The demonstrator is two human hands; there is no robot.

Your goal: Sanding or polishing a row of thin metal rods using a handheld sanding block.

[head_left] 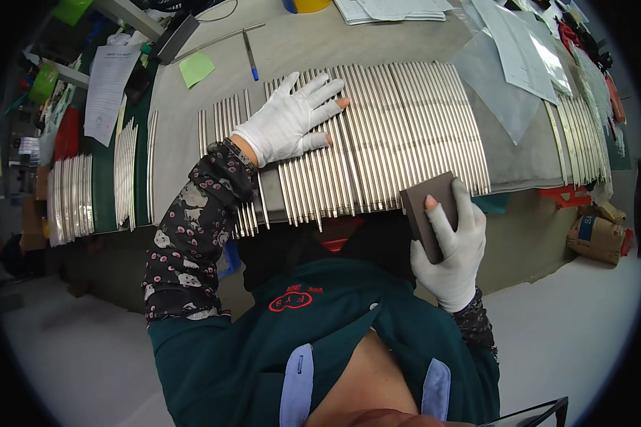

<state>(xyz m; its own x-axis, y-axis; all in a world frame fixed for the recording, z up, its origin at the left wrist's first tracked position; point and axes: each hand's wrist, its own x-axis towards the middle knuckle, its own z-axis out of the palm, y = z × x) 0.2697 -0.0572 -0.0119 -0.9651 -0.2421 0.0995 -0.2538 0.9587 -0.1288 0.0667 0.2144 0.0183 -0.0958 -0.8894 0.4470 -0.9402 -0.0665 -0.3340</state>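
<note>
A wide row of slim, shiny metal rods (413, 121) lies side by side across the table, their near ends at its front edge. Palm down on the left part of this row rests my left hand (288, 122), in a white glove with some bare fingertips, its fingers spread. My right hand (452, 249), gloved the same way, grips a flat dark brown block (429, 217) at the near right ends of the rods. Whether the block touches the rods, I cannot tell. A smaller group of rods (228, 114) lies left of my left wrist, partly hidden by the sleeve.
More rods lie at the left (125, 171) and far right (582, 139). Behind the row are a blue-tipped pen (250, 55), a green paper note (196, 69) and stacked papers (388, 10). Clear plastic bags (502, 85) cover the right back. A brown sack (597, 236) stands below, right.
</note>
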